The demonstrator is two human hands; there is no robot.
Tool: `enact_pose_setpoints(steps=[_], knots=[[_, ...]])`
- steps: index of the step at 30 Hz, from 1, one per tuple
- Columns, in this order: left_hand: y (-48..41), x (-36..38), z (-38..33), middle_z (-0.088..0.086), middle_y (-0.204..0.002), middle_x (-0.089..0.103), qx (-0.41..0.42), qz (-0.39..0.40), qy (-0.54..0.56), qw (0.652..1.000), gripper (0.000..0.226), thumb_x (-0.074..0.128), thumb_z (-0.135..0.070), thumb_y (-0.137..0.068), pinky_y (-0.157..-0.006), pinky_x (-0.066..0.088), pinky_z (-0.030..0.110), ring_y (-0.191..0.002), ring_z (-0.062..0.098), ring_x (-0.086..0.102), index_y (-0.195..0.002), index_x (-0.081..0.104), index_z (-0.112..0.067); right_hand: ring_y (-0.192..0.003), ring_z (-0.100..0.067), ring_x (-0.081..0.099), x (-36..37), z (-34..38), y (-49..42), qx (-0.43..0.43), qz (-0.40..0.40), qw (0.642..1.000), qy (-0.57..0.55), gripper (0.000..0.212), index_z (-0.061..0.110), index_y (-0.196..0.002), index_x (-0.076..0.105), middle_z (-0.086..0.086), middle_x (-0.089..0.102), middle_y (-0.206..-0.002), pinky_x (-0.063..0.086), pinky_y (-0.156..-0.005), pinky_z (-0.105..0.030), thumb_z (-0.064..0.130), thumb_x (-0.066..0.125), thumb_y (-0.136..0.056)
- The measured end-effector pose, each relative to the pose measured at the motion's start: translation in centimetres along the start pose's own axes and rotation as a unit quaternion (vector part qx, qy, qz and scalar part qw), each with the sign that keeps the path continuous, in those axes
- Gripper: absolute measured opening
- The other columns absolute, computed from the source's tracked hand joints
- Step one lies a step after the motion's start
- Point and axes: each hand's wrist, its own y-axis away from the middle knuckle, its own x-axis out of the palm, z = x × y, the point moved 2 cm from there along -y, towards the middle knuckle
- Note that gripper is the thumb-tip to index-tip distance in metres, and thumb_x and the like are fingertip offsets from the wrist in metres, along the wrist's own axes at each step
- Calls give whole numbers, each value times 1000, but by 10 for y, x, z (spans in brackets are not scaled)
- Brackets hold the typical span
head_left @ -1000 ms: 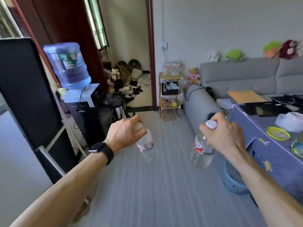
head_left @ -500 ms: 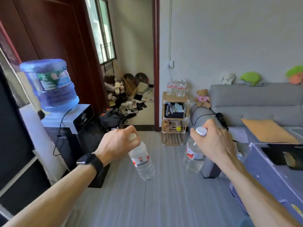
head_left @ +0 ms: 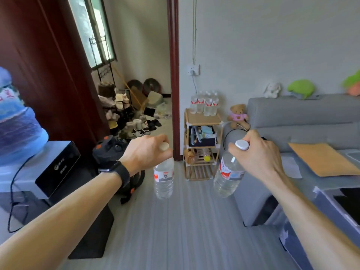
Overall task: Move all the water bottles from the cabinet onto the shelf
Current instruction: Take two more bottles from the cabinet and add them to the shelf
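Left hand (head_left: 148,151) grips first bottle (head_left: 163,178) by the neck, fingers curled about the cap; it hangs near upright above the floor (head_left: 185,221). Right hand (head_left: 257,154) grips second bottle (head_left: 228,176) by the neck, white cap showing above the fingers; it is tilted, base towards the left. Both are well apart from the wooden shelf (head_left: 202,119) beside the sofa (head_left: 292,117); a cluster of bottles (head_left: 204,103) stands on its top tier.

Left hand (head_left: 145,151) grips bottle (head_left: 163,178); right hand (head_left: 257,154) grips second bottle (head_left: 228,176); shelf (head_left: 202,145) beyond.
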Motion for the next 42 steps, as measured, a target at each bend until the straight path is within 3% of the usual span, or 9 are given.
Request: enact_pose_setpoints(steps=[2, 5, 8, 14, 20, 28, 36, 42], knots=[[-34, 10, 8, -6, -78, 67, 16, 3, 4, 1000, 48, 30, -70, -71, -67, 54, 36, -74, 23, 63, -92, 51, -32, -70, -32, 46, 17, 0, -30, 8, -3, 1000, 1, 33, 23, -73, 37, -1, 57, -65, 37, -61, -37, 43, 62, -80], [-84, 31, 28, -5, -78, 66, 10, 20, 8, 1000, 29, 44, -59, -84, -66, 54, 36, -74, 24, 63, -94, 49, -32, -70, -34, 47, 50, -2, -75, 15, 5, 1000, 9, 30, 20, -78, 42, -5, 62, -69, 39, -61, -37, 42, 62, -80], [-137, 54, 44, -5, -76, 66, -1, 28, 18, 999, 25, 47, -55, -87, -65, 54, 35, -74, 22, 64, -96, 52, -32, -71, -34, 46, 82, -8, -121, 16, 14, 1000, 23, 31, 18, -84, 46, -9, 64, -74, 41, -62, -37, 43, 62, -80], [-253, 94, 56, -7, -76, 64, 0, 58, 0, 998, 30, 45, -59, -89, -68, 53, 35, -75, 20, 63, -99, 55, -32, -69, -33, 52, 153, -36, -234, -5, 45, 998, 34, 32, 21, -77, 44, -3, 63, -71, 32, -52, -33, 47, 63, -77], [-357, 118, 79, -11, -67, 57, -17, 63, 6, 998, 23, 46, -53, -95, -59, 45, 31, -66, 8, 56, -97, 56, -33, -67, -30, 55, 204, -44, -334, -43, 84, 994, 46, 34, 22, -80, 46, 3, 58, -65, 32, -51, -31, 50, 65, -78], [-507, 197, 96, -6, -84, 65, -22, 100, 1, 995, 30, 44, -58, -92, -71, 55, 38, -78, 19, 63, -99, 52, -31, -70, -26, 56, 268, -88, -459, -6, 129, 990, 50, 35, 28, -76, 42, 6, 61, -69, 38, -56, -32, 57, 63, -75], [-658, 274, 123, -5, -85, 64, -32, 187, 75, 979, 33, 50, -64, -88, -69, 52, 36, -78, 16, 61, -94, 51, -31, -68, -15, 58, 326, -115, -569, 25, 200, 975, 89, 28, 28, -78, 47, 8, 62, -70, 38, -53, -32, 51, 63, -74], [-738, 313, 132, -2, -84, 66, -60, 220, 132, 965, 28, 53, -56, -90, -76, 56, 40, -77, 17, 65, -106, 52, -33, -74, -13, 58, 368, -136, -647, 30, 227, 970, 82, 29, 32, -84, 47, 10, 64, -75, 39, -54, -31, 57, 60, -77]])
